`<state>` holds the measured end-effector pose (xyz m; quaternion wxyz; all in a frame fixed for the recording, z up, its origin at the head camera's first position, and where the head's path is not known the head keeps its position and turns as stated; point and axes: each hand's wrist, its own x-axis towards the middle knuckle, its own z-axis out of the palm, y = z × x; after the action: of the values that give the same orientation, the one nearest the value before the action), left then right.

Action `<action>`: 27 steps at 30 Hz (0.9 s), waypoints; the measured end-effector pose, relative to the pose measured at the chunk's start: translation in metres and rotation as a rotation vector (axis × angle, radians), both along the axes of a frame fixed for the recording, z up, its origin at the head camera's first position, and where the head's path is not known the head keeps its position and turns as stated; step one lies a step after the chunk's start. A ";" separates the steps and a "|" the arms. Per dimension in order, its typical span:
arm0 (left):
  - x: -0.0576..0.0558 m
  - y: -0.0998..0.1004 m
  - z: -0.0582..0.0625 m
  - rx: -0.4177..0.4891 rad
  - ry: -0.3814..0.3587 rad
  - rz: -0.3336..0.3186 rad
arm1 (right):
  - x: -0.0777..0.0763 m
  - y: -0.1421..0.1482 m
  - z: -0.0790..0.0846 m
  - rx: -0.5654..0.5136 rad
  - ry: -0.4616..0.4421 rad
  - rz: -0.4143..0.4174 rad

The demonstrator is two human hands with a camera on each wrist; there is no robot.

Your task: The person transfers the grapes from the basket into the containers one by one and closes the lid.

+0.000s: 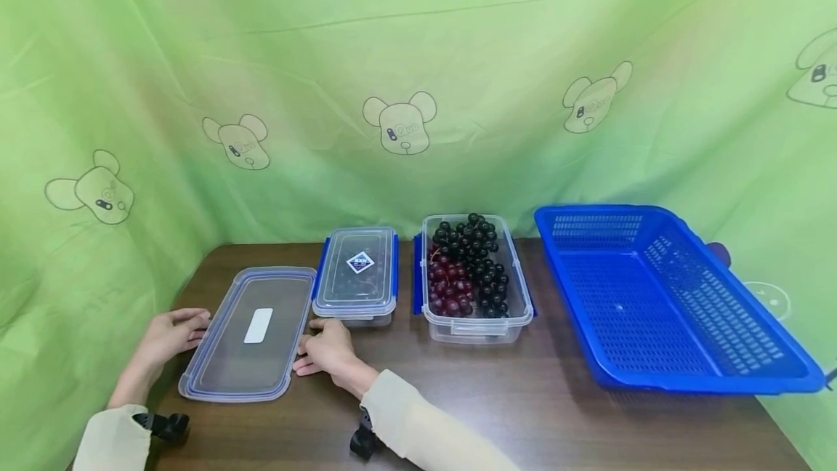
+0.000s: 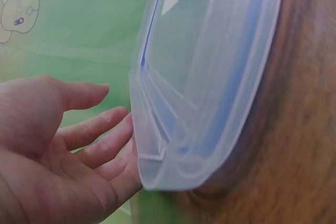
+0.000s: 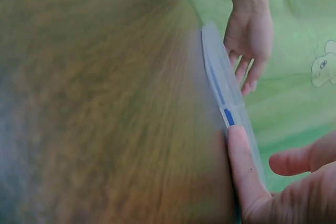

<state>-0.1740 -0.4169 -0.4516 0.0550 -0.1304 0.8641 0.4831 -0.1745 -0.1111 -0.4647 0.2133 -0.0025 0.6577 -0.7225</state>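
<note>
A large clear plastic lid (image 1: 229, 365) with a blue seal line and a white label (image 1: 258, 325) lies on the left of the table. At its left edge is my left hand (image 1: 166, 340), with fingers extended, thumb apart, and fingertips right at the rim in the left wrist view. Along the lid's right edge rests my right hand (image 1: 332, 349); one finger (image 3: 242, 161) lies straight against the side in the right wrist view. The thumb (image 3: 294, 162) stands away from the rim. Neither hand curls round the lid.
Behind my right hand stands a lidded clear box (image 1: 360, 289) with blue clips. Right of it, an uncovered box (image 1: 480, 331) holds black grapes (image 1: 474, 249) and red grapes (image 1: 450, 286). A blue perforated basket (image 1: 654, 376) stands at the right, and a green curtain (image 1: 490, 57) closes the back.
</note>
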 end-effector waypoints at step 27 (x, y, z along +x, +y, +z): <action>-0.011 0.005 0.013 -0.084 0.012 0.122 | 0.003 -0.028 0.012 0.159 0.151 -0.068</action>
<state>-0.1851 -0.4121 -0.4388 0.0148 -0.1824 0.8743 0.4495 -0.1713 -0.1394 -0.4530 0.1380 -0.0178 0.7267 -0.6727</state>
